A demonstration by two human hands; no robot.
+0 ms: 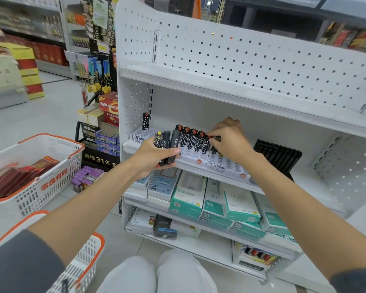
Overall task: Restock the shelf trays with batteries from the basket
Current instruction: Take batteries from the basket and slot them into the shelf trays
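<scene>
My left hand grips a bundle of several black patterned battery sticks just in front of the white slotted shelf tray. My right hand pinches one black stick with a red tip at the right end of a row of sticks standing upright in the tray. One more stick stands alone at the tray's back left. A second white tray lies to the right. The white and orange basket sits by my left knee, its contents hidden.
A second basket with red packs stands on the floor to the left. A black slotted rack sits right of the trays. Teal and white boxes fill the shelf below. A battery display stand is left of the shelf unit.
</scene>
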